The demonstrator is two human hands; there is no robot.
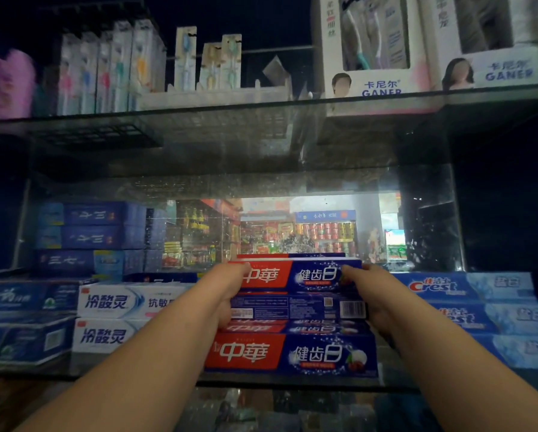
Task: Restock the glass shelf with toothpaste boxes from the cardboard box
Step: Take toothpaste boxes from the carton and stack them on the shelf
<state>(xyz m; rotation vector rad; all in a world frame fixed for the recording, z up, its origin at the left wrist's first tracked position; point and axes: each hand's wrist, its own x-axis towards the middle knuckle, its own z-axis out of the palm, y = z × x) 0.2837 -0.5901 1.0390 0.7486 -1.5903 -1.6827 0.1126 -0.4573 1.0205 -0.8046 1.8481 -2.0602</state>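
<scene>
At the two short ends of the upper red-and-blue toothpaste boxes (295,275), I see fingers curled tight. The left fingers (238,271) wrap the red end at nine o'clock, and the right fingers (353,272) wrap the blue end at three o'clock. The left hand (230,297) and right hand (372,299) each span what looks like two boxes, the printed one on top and a barcode-face one beneath. I read this as a small bundle clamped endwise between both hands.

I judge that grip suits long, slim boxes: squeezing from the ends keeps them aligned and leaves the underside free to settle flat. The bundle sits on, or just above, the bottom box (292,353) of the same brand; I cannot tell whether they touch. That bottom box lies on the glass shelf (292,383) at its front edge, toward six o'clock.

The long axis of every box in this stack runs nine to three, parallel with the shelf front. The brand face is turned to six o'clock, toward a shopper, with the red end at nine.

Further out, white boxes (115,302) stand just beside at nine o'clock and Crest boxes (442,286) at three, so I take the slot between them as what fixes this stack's place. I cannot see the cardboard box.
</scene>
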